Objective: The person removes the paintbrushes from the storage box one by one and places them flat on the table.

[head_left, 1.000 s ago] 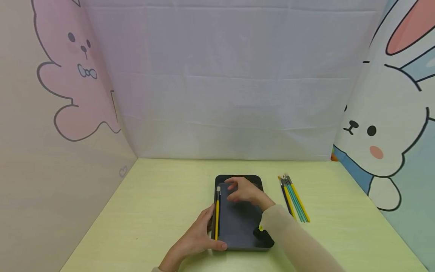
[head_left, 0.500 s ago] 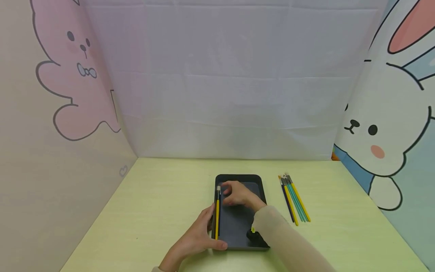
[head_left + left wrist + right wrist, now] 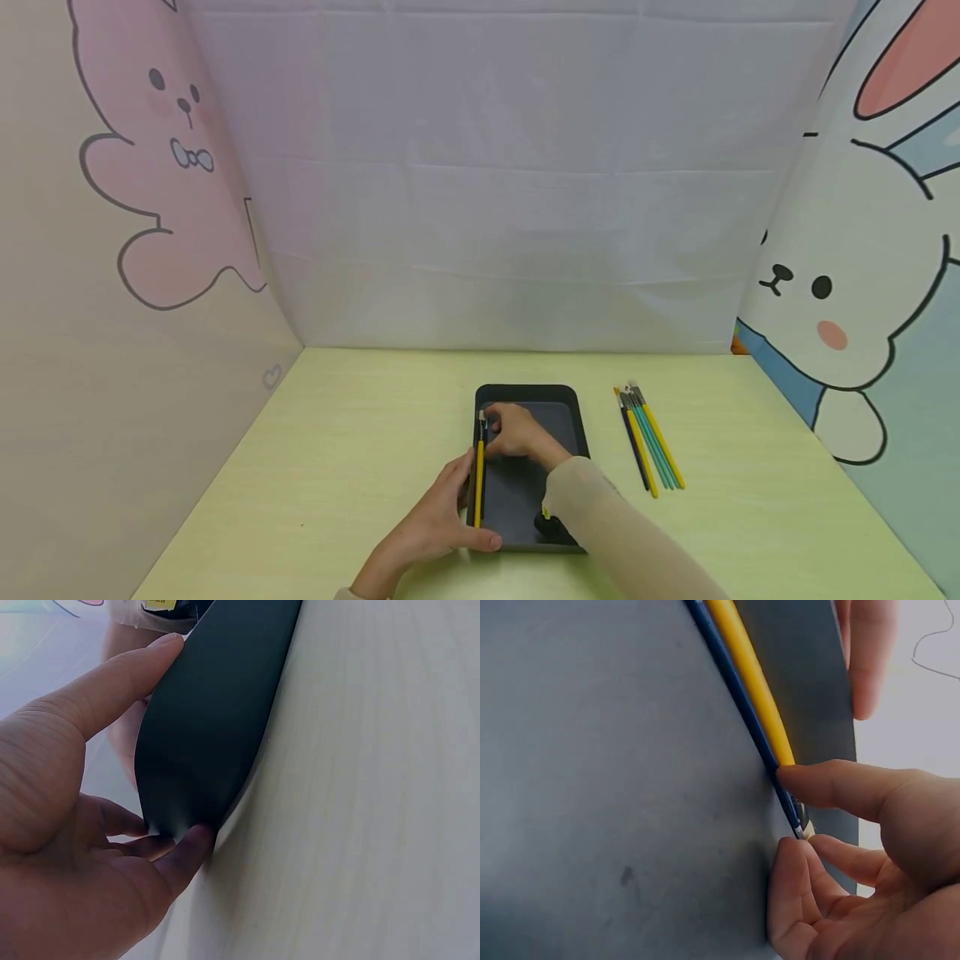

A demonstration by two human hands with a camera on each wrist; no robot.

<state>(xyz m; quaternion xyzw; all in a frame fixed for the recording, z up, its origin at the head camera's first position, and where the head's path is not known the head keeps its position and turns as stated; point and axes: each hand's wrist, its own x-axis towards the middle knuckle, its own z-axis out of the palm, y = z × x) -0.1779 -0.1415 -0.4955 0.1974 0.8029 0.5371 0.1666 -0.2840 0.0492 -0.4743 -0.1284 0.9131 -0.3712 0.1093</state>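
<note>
A dark grey rectangular tray [image 3: 525, 500] lies on the table. Along its left side, inside, a yellow paintbrush [image 3: 479, 487] and a dark blue paintbrush [image 3: 735, 690] lie side by side, bristles toward the far end. My left hand [image 3: 435, 517] grips the tray's near left corner, thumb at the rim and fingers around the wall, as the left wrist view shows. Over the tray, my right hand [image 3: 517, 433] pinches at the bristle end of the dark blue brush. Its thumb touches the handle, while its curled fingers sit at the metal ferrule, close against the yellow brush.
To the right of the tray, several paintbrushes with yellow, teal [image 3: 654, 446] and dark blue handles lie in a loose bundle on the pale table [image 3: 360, 417]. A white sheet [image 3: 510, 250] hangs behind, and printed panels stand on both sides.
My right hand has moved left and slightly nearer across the tray, from above its middle to the two brushes. The left hand and the tray stay put.
</note>
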